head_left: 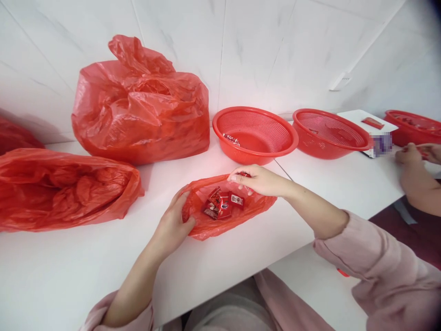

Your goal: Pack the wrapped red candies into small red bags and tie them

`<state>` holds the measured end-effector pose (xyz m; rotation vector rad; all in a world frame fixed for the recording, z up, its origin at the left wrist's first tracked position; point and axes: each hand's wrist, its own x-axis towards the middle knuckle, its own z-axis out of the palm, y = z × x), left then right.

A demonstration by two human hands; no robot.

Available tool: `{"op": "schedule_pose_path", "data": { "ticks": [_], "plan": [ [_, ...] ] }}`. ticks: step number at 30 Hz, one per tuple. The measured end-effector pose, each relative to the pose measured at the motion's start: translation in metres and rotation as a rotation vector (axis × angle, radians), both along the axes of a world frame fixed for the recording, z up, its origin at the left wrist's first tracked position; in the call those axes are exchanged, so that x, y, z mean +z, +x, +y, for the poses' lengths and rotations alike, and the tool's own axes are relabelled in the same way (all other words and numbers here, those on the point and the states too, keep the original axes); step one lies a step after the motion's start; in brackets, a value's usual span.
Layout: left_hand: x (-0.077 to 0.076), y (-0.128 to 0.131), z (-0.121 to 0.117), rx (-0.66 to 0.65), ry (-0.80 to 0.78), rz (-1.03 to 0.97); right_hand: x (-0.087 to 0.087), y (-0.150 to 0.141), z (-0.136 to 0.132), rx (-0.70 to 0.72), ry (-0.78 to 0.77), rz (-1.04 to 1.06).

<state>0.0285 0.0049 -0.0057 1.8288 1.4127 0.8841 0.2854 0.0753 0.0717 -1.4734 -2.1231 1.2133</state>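
Note:
A small red plastic bag (206, 230) lies open on the white table (69, 271) in front of me. Inside it sit a few red wrapped candies (220, 205). My left hand (174, 225) grips the bag's left edge, fingers closed on the plastic. My right hand (258, 179) pinches the bag's far rim, holding the mouth open. A red mesh basket (255, 134) stands just behind the bag with a candy in it.
Two large stuffed red plastic bags, one (139, 103) at the back, one (62, 188) at the left. A second red basket (330, 133) and a third (413, 126) stand to the right. Another person's hands (413, 154) work at the far right.

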Motion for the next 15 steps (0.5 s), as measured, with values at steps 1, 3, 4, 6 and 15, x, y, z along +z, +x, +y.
{"op": "schedule_pose_path", "data": {
  "ticks": [1,3,4,6,15],
  "plan": [
    [0.000,0.000,0.000,-0.002,0.003,-0.003,0.001,-0.001,-0.001,0.008,0.010,0.010],
    [-0.001,0.000,0.000,-0.001,0.005,-0.002,0.004,-0.003,-0.003,0.038,0.065,0.012],
    [-0.001,0.000,0.000,0.004,0.003,-0.001,0.004,-0.004,-0.004,0.054,0.088,0.010],
    [-0.001,0.000,-0.001,0.010,-0.011,0.001,0.004,-0.005,-0.005,0.065,0.102,0.005],
    [-0.004,-0.002,-0.001,0.031,0.012,0.045,0.003,0.020,-0.004,-0.082,0.228,0.093]
  ]
}}
